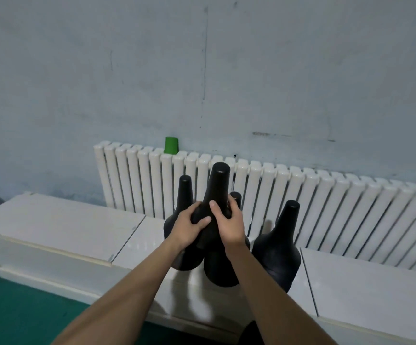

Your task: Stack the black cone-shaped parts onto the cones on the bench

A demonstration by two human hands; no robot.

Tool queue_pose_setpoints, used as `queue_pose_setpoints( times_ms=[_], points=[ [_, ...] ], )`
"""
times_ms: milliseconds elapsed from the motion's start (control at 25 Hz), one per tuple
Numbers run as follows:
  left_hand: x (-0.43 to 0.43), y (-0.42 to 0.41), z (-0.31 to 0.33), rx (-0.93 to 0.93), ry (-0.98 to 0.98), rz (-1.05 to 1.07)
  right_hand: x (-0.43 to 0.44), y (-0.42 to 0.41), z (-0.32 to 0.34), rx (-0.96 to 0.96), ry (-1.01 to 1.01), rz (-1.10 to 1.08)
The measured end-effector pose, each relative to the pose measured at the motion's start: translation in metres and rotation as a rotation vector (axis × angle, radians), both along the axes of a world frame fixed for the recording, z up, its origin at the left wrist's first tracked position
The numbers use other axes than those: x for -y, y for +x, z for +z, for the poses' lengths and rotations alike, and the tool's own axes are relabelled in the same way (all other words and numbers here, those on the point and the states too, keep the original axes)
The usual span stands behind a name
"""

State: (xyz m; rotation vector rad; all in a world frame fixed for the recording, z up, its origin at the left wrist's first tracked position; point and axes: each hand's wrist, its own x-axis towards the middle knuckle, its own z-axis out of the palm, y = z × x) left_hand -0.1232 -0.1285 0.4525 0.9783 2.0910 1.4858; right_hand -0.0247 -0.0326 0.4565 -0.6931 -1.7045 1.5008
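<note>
Both hands close around the neck of one black cone-shaped part (217,190), which stands tallest in the middle of the group. The left hand (191,226) wraps it from the left, thumb laid across the front; the right hand (228,220) wraps it from the right, fingers curled round the far side. So each grip is closed on that same part. Its wide lower body (220,267) reaches down to the front edge of the white counter (60,220), though whether it sits over another cone or directly on the surface cannot be told.

Three more black cones stand close around it on the counter. One (184,190) is just behind and to the left, its base partly hidden by the left wrist. A second (236,196) shows only its tip behind the right hand's fingers. The third (280,242) stands just to the right, untouched by either hand.

Behind the counter runs a white ribbed radiator (301,205) against a pale blue wall (127,70). A small green cup (171,145) sits on top of the radiator toward its left end. Green floor (7,307) shows at the lower left.
</note>
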Motion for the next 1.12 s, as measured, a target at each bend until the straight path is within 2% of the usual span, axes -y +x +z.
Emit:
queue_pose_setpoints(
  times_ms=[160, 400, 520, 800, 920, 1040, 1120],
  points=[
    [-0.005, -0.005, 0.032, 0.033, 0.074, -0.079, -0.009, 0.004, 0.031, 0.012, 0.014, 0.005],
    [-0.017, -0.002, 0.067, 0.020, 0.172, -0.077, -0.022, -0.007, 0.064, 0.052, 0.115, -0.014],
    [-0.035, 0.000, 0.072, 0.029, 0.155, -0.091, -0.039, -0.003, 0.069, 0.040, 0.072, 0.020],
    [-0.089, -0.014, 0.053, 0.220, 0.129, -0.125, -0.087, -0.008, 0.053, 0.106, 0.020, 0.039],
    [-0.113, -0.017, 0.031, 0.307, 0.114, -0.137, -0.108, -0.021, 0.023, 0.163, 0.008, 0.027],
    [-0.125, -0.019, 0.008, 0.388, 0.084, -0.161, -0.122, -0.028, -0.010, 0.215, -0.070, 0.037],
    [-0.134, -0.023, -0.014, 0.438, 0.066, -0.195, -0.126, -0.032, -0.029, 0.238, -0.191, 0.034]
  ],
)
